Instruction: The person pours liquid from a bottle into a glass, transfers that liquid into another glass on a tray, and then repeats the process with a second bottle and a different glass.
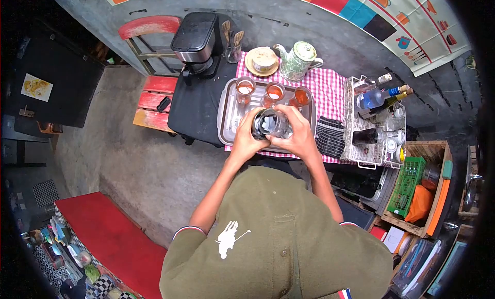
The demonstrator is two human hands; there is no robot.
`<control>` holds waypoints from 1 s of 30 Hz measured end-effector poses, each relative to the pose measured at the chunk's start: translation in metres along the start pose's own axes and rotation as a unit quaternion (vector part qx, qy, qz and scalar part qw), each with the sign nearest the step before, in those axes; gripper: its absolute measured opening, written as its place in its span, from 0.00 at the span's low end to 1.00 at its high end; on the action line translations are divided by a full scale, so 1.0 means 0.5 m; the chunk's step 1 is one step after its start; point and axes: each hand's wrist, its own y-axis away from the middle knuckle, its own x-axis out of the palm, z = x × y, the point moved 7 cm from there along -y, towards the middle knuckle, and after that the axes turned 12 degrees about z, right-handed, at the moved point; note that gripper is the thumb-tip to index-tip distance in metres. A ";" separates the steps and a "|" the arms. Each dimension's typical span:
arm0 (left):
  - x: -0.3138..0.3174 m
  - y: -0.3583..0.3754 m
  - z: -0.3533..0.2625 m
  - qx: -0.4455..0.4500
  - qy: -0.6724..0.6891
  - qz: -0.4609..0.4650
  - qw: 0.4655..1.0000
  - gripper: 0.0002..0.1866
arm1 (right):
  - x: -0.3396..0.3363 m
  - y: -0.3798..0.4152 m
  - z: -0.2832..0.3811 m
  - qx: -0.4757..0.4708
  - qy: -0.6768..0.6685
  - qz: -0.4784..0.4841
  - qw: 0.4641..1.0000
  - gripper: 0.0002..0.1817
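My left hand (249,135) and my right hand (295,131) are wrapped around a clear glass vessel (268,122), one on each side, above the near edge of a metal tray (225,124). Looking down into the vessel, I see a dark inside with whitish patches; I cannot tell whether it is one vessel or two together. Just beyond my fingers, a row of three glasses of reddish-brown drink stands on the tray: a left glass (245,89), a middle glass (273,94) and a right glass (300,97).
Behind the tray stand a green patterned pitcher (297,64) and a lidded bowl (263,60) on a saucer. A coffee maker (195,41) is at the back left. To the right, a dark checked cloth (330,136) lies beside a wire rack (367,157) of bottles.
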 end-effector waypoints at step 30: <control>0.007 -0.011 0.016 0.004 0.028 0.005 1.000 0.41 | 0.000 -0.017 -0.001 -0.009 -0.001 0.011 1.000 0.37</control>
